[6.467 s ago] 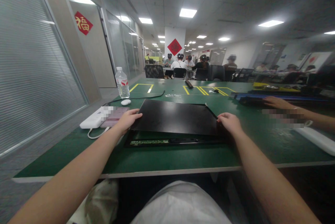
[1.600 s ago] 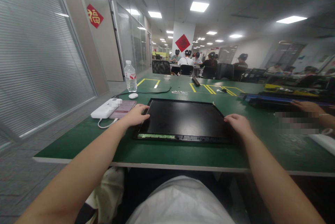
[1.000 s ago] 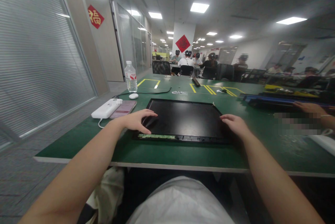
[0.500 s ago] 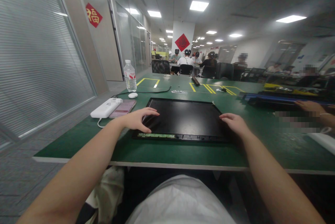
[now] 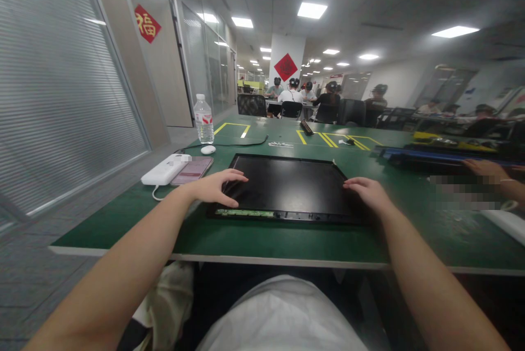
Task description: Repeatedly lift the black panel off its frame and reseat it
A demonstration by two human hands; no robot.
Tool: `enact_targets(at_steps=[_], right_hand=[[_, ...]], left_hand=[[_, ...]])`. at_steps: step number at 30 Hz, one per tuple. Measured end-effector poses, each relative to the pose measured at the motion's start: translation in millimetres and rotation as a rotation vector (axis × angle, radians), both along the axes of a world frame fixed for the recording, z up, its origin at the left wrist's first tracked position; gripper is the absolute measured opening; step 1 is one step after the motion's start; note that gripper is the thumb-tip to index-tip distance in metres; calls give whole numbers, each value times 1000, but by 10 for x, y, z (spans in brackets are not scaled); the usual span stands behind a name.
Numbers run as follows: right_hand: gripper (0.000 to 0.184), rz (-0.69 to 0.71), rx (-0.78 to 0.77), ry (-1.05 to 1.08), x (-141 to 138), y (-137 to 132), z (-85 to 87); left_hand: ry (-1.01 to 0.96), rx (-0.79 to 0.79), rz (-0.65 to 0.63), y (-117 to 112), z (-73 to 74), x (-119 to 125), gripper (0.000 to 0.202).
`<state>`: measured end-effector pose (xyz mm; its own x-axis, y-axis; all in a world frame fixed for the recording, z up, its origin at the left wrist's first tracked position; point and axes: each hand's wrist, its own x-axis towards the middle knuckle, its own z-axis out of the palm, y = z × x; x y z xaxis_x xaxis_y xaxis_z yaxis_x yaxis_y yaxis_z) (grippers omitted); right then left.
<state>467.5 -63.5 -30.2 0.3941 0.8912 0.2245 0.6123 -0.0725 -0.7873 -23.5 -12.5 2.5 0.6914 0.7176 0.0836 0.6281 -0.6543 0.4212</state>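
Note:
A flat black panel (image 5: 289,184) lies on the green table (image 5: 262,241) in front of me, with a green circuit strip (image 5: 245,212) along its near edge. My left hand (image 5: 215,187) rests on the panel's near left corner, fingers spread and arched over the surface. On the panel's right edge sits my right hand (image 5: 369,193), its fingers stretched flat. Neither hand holds anything.
A white power bank (image 5: 164,169) and a phone (image 5: 192,170) lie left of the panel, with a white mouse (image 5: 208,150) and a water bottle (image 5: 204,119) behind. Another person's hand (image 5: 484,168) works at the right beside blue and black parts (image 5: 426,157). People sit at far tables.
The panel, first raised at its near edge, now lies flat. My left hand has slid from the panel's left edge onto its surface and spread its fingers; the right hand barely moved.

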Motion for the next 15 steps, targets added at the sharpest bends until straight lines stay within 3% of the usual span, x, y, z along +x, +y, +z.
enact_targets(at_steps=[7, 9, 11, 15], right_hand=[[22, -15, -53, 93, 74, 112, 498], [22, -27, -69, 84, 95, 182, 559], [22, -62, -84, 47, 108, 243, 511], [22, -193, -140, -137, 123, 290, 207]], left_hand=[[-42, 125, 219, 170, -153, -1, 66], [-14, 178, 306, 216, -184, -4, 65], [44, 201, 394, 249, -205, -10, 64], [169, 172, 469, 295, -238, -16, 53]])
